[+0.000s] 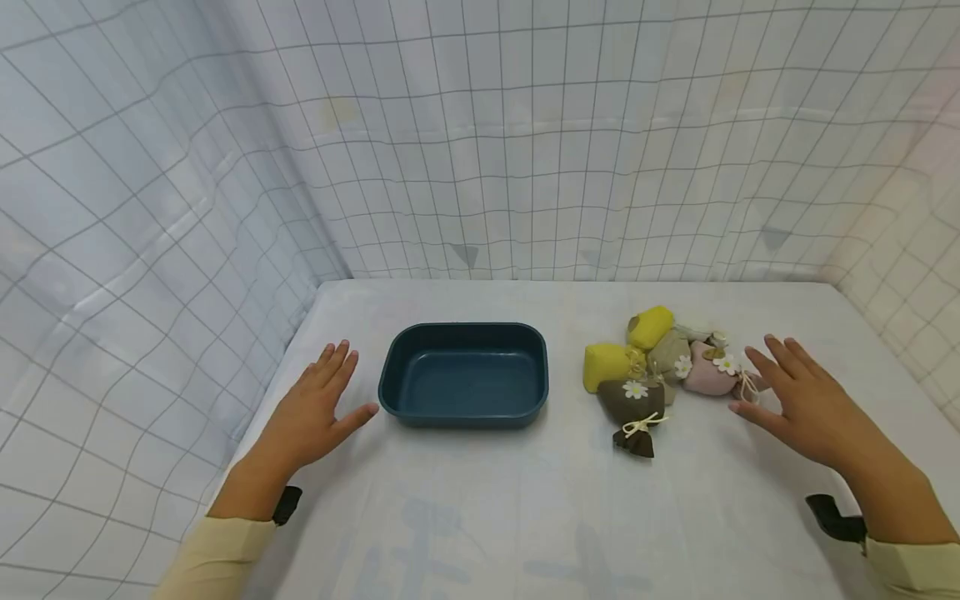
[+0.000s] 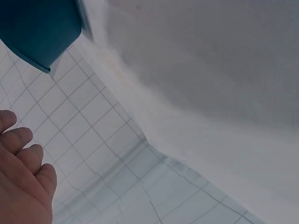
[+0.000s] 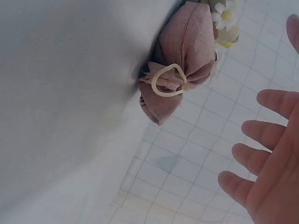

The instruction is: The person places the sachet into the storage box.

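Note:
My left hand (image 1: 313, 410) is held out with straight fingers and spread thumb, just left of a dark teal rectangular tub (image 1: 468, 383). The same tub (image 2: 42, 28) shows at the top left of the left wrist view. To the right of a pile of small cloth sachets, my right hand (image 1: 813, 408) is likewise spread, holding nothing. Nearest to it lies a pink sachet (image 1: 708, 371) with a white flower and a cord tie. Beside that are a beige sachet (image 1: 670, 354), two yellow ones (image 1: 609, 365) and a dark brown sachet (image 1: 633, 404) tied with a cream bow.
A white cloth covers the table (image 1: 465, 508). White grid-patterned curtains (image 1: 525, 150) hang behind it and along both sides. Black straps (image 1: 834, 518) sit at my wrists, by cream sleeves (image 1: 221, 550).

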Demonstrator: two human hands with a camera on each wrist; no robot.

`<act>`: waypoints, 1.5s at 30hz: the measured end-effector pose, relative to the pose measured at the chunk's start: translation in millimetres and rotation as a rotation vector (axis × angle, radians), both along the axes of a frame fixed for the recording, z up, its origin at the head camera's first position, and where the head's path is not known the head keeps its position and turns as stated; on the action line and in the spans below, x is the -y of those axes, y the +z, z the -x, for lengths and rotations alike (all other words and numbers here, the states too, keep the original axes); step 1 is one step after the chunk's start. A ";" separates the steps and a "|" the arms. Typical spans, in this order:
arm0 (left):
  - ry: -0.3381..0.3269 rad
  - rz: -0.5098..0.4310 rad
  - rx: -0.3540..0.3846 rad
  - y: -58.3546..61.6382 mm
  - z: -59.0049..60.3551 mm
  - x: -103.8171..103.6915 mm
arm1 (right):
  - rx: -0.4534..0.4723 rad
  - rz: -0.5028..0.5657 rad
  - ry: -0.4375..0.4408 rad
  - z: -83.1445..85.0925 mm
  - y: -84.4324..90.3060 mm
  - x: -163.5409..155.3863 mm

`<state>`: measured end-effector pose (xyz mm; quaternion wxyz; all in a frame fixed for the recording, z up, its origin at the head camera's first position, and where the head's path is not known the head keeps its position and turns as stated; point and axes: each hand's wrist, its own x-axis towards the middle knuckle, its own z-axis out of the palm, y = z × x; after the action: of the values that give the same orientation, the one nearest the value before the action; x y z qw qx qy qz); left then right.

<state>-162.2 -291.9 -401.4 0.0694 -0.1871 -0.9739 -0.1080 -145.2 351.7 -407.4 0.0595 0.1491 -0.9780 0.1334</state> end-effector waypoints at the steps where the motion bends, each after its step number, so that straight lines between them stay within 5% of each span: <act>1: -0.005 -0.002 0.004 -1.3 0.9 -1.3 | 0.007 0.026 0.010 0.0 1.0 0.8; 8: -0.037 -0.026 0.014 -12.5 5.3 -12.7 | 0.029 0.153 0.067 -0.7 5.5 6.5; 22: -0.025 -0.022 0.016 -17.5 7.1 -41.8 | -0.082 0.155 0.084 -0.3 5.7 13.7; 45: 0.005 0.043 0.097 -22.0 12.2 -48.9 | -0.253 0.137 0.184 8.1 9.7 33.1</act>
<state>-174.4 -243.1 -423.3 0.0186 -0.1807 -0.9787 -0.0961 -153.3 318.6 -397.7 0.1797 0.2492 -0.9335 0.1849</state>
